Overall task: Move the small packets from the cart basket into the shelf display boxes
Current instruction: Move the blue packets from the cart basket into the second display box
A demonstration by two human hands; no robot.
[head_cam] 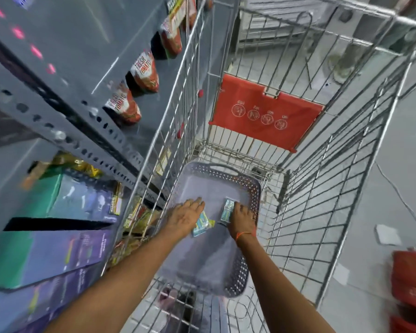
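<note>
A grey perforated basket point(247, 183) lies inside the wire cart. Both my arms reach down into it. My left hand point(185, 216) lies flat, palm down, over small light-blue and yellow packets point(203, 225) that stick out from under its fingers. My right hand point(241, 218) is curled on another small blue-and-white packet point(227, 210) near the basket's right side. The shelf display boxes point(82, 246), purple and green, stand on the lower shelf at the left. The rest of the basket floor is bare.
The wire cart point(322, 179) has a red child-seat flap point(267, 116) at its far end. Grey metal shelving point(65, 75) with red tomato pouches point(145, 72) runs along the left. Red crates point(411, 275) sit on the tiled floor at the right.
</note>
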